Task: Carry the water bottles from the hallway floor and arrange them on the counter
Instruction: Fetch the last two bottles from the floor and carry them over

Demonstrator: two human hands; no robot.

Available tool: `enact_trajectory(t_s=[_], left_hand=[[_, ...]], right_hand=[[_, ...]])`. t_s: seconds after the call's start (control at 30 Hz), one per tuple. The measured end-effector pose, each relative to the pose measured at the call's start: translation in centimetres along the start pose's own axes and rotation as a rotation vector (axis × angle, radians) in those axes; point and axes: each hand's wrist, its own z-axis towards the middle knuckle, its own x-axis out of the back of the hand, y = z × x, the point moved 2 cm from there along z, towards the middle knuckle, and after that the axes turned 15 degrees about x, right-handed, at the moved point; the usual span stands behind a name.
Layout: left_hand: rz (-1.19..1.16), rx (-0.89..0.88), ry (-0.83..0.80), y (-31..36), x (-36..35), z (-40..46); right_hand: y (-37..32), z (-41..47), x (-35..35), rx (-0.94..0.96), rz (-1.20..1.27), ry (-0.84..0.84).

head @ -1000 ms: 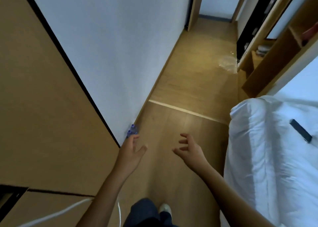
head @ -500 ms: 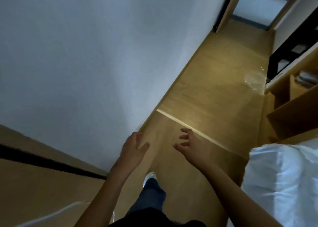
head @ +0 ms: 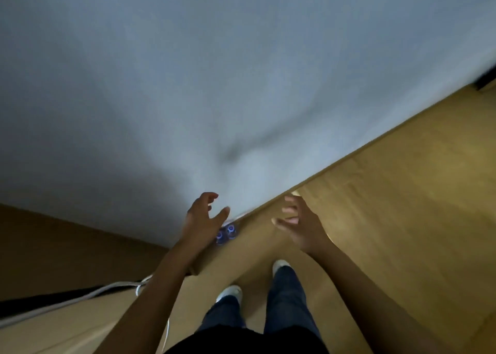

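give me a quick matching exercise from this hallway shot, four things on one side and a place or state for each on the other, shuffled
Things:
1. blue-capped clear water bottles
2. left hand
3. white cable
4. right hand

Places or states:
A. runs along the floor at the lower left
B. open, over the wooden floor, right of the bottles
C. standing on the floor at the foot of the white wall
D. open, fingers spread, just above the bottles, gripping nothing

Pairs: 1-C, 2-D, 3-A, 4-B
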Motion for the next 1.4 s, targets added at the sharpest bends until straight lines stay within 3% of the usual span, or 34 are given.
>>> enact_trajectory(t_s=[0.27, 0.47, 0.63, 1.03, 1.4], left_hand=[[-0.188, 0.178, 0.259, -0.5, -2.7, -0.2], [-0.297, 0.306, 0.383, -2.5, -5.5, -0.7], [-0.387, 0.416, 0.402, -5.9, -7.3, 0.5], [-0.316, 0.446, 0.405, -19.3, -13.5, 9.4], [-0.157, 0.403, 0.298, -35.9, -21.2, 24.2]], right_hand=[[0.8, 7.7, 3.4, 0.134, -0.139, -0.415], [3.0, 11.2, 3.0, 0.148, -0.217, -0.576], [5.7, 13.1, 0.4, 0.157, -0.278, -0.625], [18.0, 19.0, -10.9, 0.188, -0.415, -0.75], [37.8, 27.4, -23.4, 0.202, -0.45, -0.788]])
